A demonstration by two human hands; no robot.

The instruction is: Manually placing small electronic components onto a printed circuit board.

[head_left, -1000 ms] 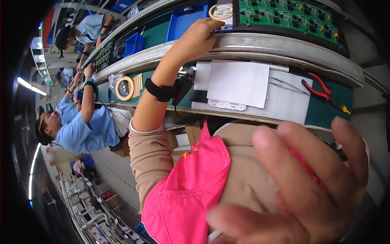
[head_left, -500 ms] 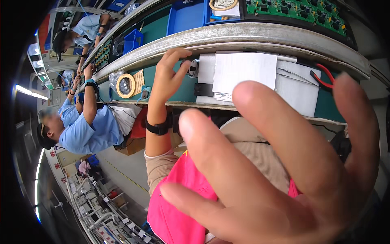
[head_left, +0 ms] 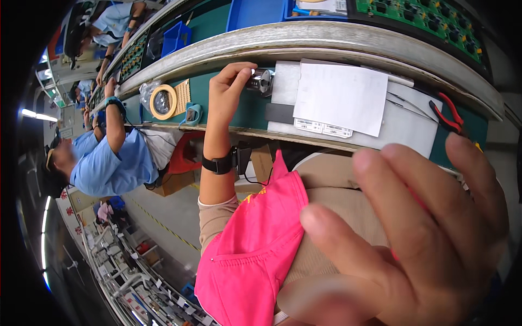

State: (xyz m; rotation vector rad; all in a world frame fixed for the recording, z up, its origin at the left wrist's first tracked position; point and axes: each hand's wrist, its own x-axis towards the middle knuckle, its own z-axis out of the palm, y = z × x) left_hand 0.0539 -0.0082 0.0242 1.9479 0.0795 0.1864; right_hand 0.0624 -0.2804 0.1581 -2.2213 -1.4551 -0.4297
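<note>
My left hand [head_left: 227,92] is over the green bench with thumb and forefinger pressed together. A small white speck shows at their tips; what they hold, if anything, is too small to name. Right beside those fingertips is a shiny dark, rounded object [head_left: 261,82], partly covered by the hand. Close to the camera, my right hand [head_left: 429,233] is raised with fingers apart, nothing in it. Beyond it lie white paper sheets [head_left: 342,98] on a pale foam pad [head_left: 410,127], with a printed label strip [head_left: 321,129] poking out below.
Tweezers [head_left: 410,105] and red-handled pliers [head_left: 451,113] lie right of the paper. A cream tape ring [head_left: 163,102] sits farther left. Behind the metal rail [head_left: 326,38] are blue bins [head_left: 255,15] and green circuit boards [head_left: 424,22]. A co-worker in blue [head_left: 117,163] sits at left.
My left thumb and forefinger have closed together beside the dark object. My right hand has drawn back toward the lower right, uncovering more bench and pliers. The view has shifted slightly.
</note>
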